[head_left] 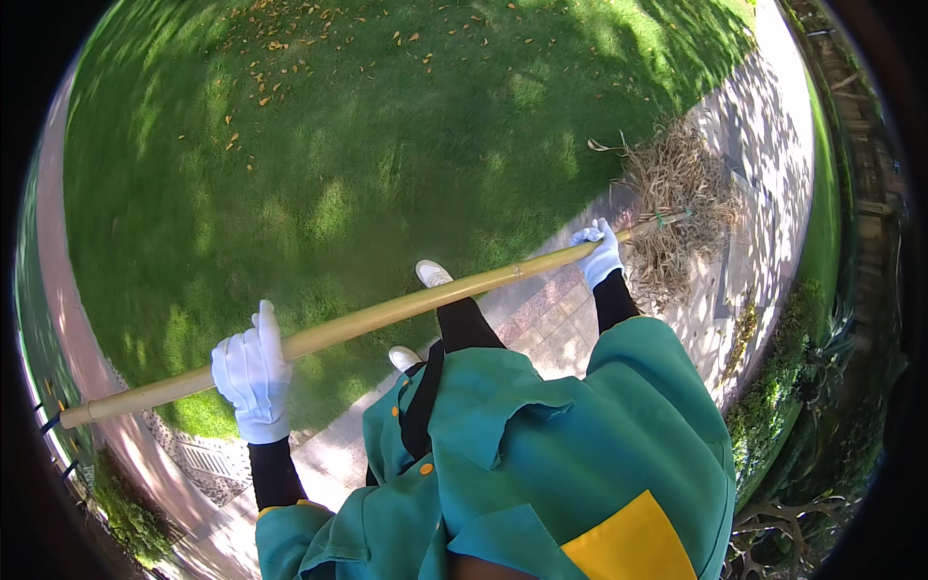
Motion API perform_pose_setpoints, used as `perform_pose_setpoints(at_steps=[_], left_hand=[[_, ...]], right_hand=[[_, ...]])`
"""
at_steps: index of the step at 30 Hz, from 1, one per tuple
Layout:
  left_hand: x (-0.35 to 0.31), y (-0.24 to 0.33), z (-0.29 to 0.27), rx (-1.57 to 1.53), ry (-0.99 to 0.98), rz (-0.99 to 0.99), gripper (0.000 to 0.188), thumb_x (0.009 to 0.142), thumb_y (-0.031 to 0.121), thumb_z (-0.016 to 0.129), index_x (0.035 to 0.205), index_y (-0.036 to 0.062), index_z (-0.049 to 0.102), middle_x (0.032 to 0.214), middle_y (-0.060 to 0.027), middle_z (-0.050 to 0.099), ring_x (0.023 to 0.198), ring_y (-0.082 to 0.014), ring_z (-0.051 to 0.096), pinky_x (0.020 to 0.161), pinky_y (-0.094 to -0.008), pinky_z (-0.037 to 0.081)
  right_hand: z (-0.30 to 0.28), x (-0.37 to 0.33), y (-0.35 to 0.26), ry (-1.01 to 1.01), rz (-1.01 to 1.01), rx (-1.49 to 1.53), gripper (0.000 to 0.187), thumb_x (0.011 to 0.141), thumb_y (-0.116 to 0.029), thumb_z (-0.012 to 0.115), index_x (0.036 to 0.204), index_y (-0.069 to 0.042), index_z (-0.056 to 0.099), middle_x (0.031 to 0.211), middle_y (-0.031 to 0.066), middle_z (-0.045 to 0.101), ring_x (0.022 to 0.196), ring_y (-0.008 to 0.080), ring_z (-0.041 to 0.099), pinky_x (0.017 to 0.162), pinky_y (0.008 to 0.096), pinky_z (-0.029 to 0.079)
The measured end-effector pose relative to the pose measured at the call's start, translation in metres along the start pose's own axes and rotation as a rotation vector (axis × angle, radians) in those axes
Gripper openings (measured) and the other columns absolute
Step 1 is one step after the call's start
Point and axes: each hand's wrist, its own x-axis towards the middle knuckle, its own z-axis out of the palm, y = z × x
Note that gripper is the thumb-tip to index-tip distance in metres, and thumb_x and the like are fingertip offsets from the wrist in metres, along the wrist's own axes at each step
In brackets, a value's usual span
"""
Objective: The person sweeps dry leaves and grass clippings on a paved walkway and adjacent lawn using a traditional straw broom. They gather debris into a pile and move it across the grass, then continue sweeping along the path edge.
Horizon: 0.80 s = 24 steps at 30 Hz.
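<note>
A long bamboo broom slants across my body, its pale yellow handle (406, 302) running from low on the left up to the right. Its bushy head of dry, brown, leafy twigs (677, 174) is over the paving at the right, bound to the pole with green ties. My left hand (253, 372), in a white glove, is closed round the handle near its butt end, one finger pointing up along it. Closer to the head, my right hand (599, 251), gloved too, grips the pole. Whether the twigs touch the paving I cannot tell.
Green lawn (367, 145) spreads ahead, with scattered yellow leaves (275, 43) at the far left. A stone path (551, 324) passes under me toward the far right. My white shoes (433, 274) are at the lawn's border. Shrubs (793, 387) line the right; a drain grate (208, 459) is lower left.
</note>
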Motion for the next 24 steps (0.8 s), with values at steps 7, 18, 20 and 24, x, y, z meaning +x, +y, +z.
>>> perform_pose_setpoints(at_steps=[7, 18, 20, 24], left_hand=[[-0.237, -0.082, -0.026, 0.104, -0.103, -0.401, 0.043, 0.071, 0.006, 0.063, 0.113, 0.0105, 0.057, 0.061, 0.0018, 0.049, 0.060, -0.0199, 0.051, 0.062, -0.0375, 0.039], [-0.549, 0.133, -0.285, 0.698, -1.024, -1.395, 0.006, 0.070, 0.014, 0.063, 0.075, 0.0135, 0.062, 0.058, -0.0094, 0.057, 0.054, -0.0302, 0.056, 0.052, -0.0430, 0.043], [-0.529, 0.172, -0.316, 0.799, -1.357, -1.567, 0.006, 0.069, 0.020, 0.063, 0.072, 0.0160, 0.067, 0.058, -0.0088, 0.062, 0.052, -0.0301, 0.059, 0.049, -0.0433, 0.046], [-0.456, 0.195, -0.332, 0.324, -1.208, -1.929, 0.022, 0.076, 0.016, 0.056, 0.094, 0.0111, 0.067, 0.079, -0.0153, 0.067, 0.070, -0.0318, 0.065, 0.059, -0.0465, 0.049]], right_hand=[[0.008, -0.050, 0.181, -0.160, 0.548, -0.033, 0.038, 0.094, -0.039, 0.049, 0.066, -0.014, 0.056, 0.038, -0.0070, 0.031, 0.034, 0.0083, 0.032, 0.050, 0.0274, 0.040], [-0.041, -0.256, 0.511, -0.193, 1.353, -0.848, 0.026, 0.091, -0.032, 0.058, 0.084, -0.011, 0.043, 0.045, -0.0052, 0.036, 0.039, 0.0139, 0.039, 0.058, 0.0418, 0.049], [-0.054, -0.292, 0.552, -0.199, 1.410, -1.007, 0.026, 0.090, -0.032, 0.058, 0.089, -0.012, 0.043, 0.049, -0.0058, 0.035, 0.040, 0.0127, 0.038, 0.056, 0.0391, 0.050], [-0.056, -0.334, 0.621, -0.341, 1.427, -1.184, 0.025, 0.090, -0.030, 0.059, 0.092, -0.008, 0.045, 0.051, -0.0033, 0.036, 0.040, 0.0126, 0.038, 0.056, 0.0381, 0.052]])
